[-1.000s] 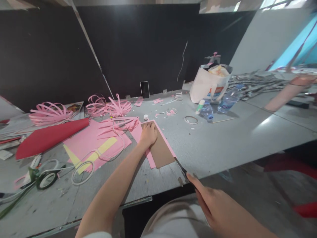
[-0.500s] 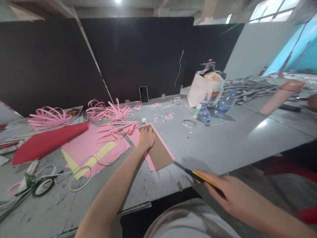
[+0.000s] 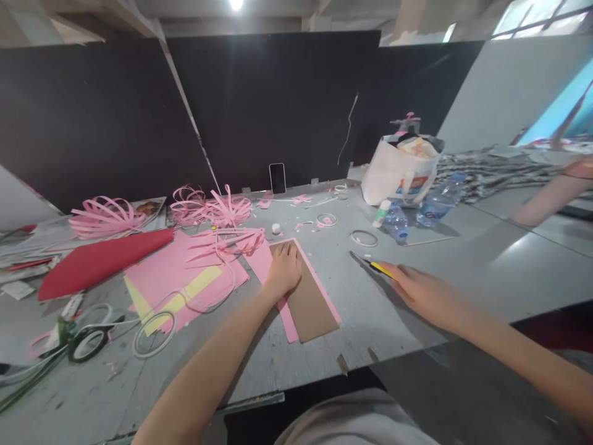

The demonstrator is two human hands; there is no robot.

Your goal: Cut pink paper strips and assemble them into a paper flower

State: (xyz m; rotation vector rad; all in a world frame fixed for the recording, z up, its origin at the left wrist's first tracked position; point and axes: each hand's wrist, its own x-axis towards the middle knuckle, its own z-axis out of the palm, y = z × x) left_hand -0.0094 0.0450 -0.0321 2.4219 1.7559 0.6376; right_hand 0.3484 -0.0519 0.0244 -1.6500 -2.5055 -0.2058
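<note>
My left hand (image 3: 285, 271) lies over the upper part of a brown cardboard strip (image 3: 310, 306), pressing down on it with its fingers laid out. Pink paper (image 3: 323, 276) sits under the cardboard and shows as a thin border along its right edge and a wider band on its left. To the right of the cardboard, my right hand (image 3: 412, 290) is closed round the yellow and black handle of a utility knife (image 3: 380, 268). The blade points up and left, apart from the paper.
Pink sheets (image 3: 171, 259), cut pink strips (image 3: 227, 207), and a red sheet (image 3: 104, 262) lie left, with scissors (image 3: 90, 341) nearby. A phone (image 3: 278, 178) leans on the black panel (image 3: 269, 105). A white bag (image 3: 396, 170), water bottles (image 3: 440, 201), and a glue stick (image 3: 381, 213) stand back right.
My right hand has moved the knife from the cardboard's near right corner up and away to the right of the paper. My left hand stays on the cardboard. The view has shifted slightly.
</note>
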